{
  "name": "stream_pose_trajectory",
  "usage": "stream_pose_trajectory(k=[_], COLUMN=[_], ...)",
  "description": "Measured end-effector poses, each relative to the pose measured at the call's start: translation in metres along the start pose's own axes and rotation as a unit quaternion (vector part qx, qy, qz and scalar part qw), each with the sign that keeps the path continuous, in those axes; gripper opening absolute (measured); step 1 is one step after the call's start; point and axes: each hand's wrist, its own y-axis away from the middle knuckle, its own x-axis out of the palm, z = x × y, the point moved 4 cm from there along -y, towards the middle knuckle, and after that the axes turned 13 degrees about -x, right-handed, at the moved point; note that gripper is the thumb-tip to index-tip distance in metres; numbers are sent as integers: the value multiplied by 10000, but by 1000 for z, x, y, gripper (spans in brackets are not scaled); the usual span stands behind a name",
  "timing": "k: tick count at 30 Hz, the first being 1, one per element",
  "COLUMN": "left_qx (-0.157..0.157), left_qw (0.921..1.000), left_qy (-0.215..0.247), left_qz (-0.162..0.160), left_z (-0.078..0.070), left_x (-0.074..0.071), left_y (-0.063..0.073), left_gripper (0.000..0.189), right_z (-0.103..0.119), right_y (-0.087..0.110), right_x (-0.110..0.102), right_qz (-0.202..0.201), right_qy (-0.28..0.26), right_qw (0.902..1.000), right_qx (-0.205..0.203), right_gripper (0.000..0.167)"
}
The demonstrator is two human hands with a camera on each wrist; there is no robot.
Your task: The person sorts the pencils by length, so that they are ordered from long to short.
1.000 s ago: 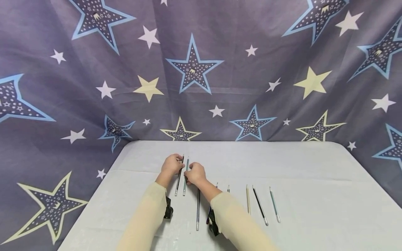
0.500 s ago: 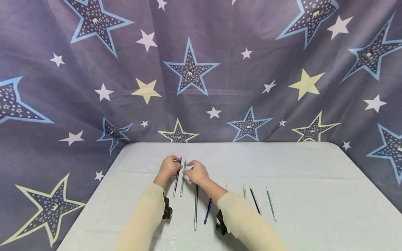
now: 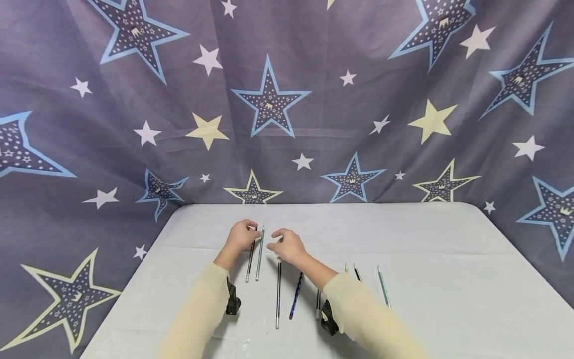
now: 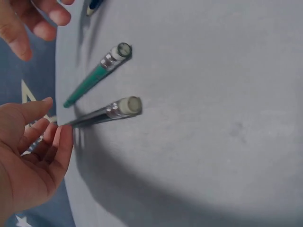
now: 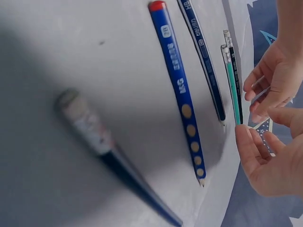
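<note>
My left hand (image 3: 242, 237) is at the upper part of a black pencil (image 3: 249, 264) with a white eraser end. Its fingertips touch the far end of that pencil, the thumb (image 4: 40, 108) standing apart from the fingers. Just right of it lies a teal pencil (image 3: 259, 259), nearly parallel to the black one. To the right of both, my right hand (image 3: 289, 247) hovers with loosely bent fingers, nothing between them. Below that hand lie a dark blue pencil (image 3: 278, 299) and a bright blue pencil (image 5: 175, 71) with a red end and yellow dots.
Another dark pencil (image 3: 318, 303) is partly covered by the right forearm. Farther right are a gold pencil (image 3: 346, 268), a black pencil (image 3: 357, 272) and a second teal pencil (image 3: 383, 286). The white table (image 3: 430, 239) ends at a star-patterned curtain (image 3: 323, 114).
My right hand has left the teal pencil and moved right. The teal pencil now lies closer alongside the black one. My left hand stays near the black pencil's far end.
</note>
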Motion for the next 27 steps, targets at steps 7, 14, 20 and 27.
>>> stream_pose_trajectory(k=[7,14,20,27], left_qx=[148,411,504,575], left_qw=[9994,9977,9964,9944], left_qy=[242,332,391,519], left_qz=[215,433,563,722], left_z=[-10,-18,-19,-21], left_x=[-1,2,7,16], left_y=[13,28,40,52], left_gripper=[39,41,40,39], right_z=[-1,0,0,-7], right_y=[6,16,25,39], right_x=[-12,-26,-35,-46], right_qz=[92,239,298,350], right_qy=[-15,-24,165,198], right_qw=[9999,9994,9986,9984], right_qx=[-116,-257,-395,-399], right_gripper=[34,36,35,33])
